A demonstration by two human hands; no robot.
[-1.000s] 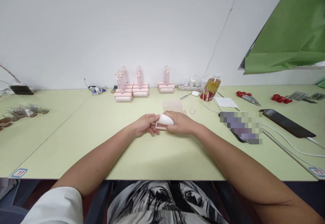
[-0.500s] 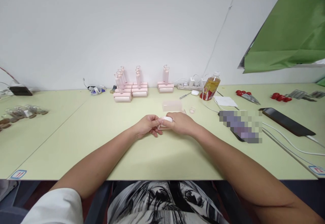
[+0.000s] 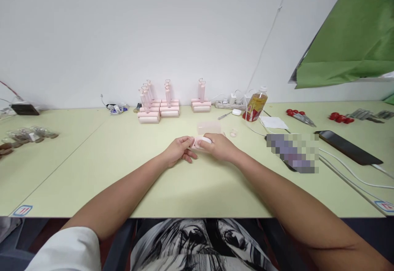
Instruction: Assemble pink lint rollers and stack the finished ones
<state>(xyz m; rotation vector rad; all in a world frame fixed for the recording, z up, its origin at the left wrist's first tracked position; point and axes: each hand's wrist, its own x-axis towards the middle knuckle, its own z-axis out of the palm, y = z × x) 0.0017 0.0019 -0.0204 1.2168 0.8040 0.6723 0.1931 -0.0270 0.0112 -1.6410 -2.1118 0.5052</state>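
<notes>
Between my hands is a small pink-and-white lint roller, its white cylinder showing and the rest covered by fingers. My left hand pinches its pink left end between thumb and forefinger, the other fingers curled loosely below. My right hand wraps round the right part, thumb lying along the white cylinder. Just behind the hands a translucent pink cover lies on the table. A small pink clip-like piece lies right of it.
Several pink lint rollers with upright handles stand along the wall. Farther right are a screwdriver, a white case, a power strip and a drink bottle. A black phone and cables lie at right.
The lint roller has been raised slightly and turned, so more of its white cylinder and pink end show. My left thumb has shifted to its left end.
</notes>
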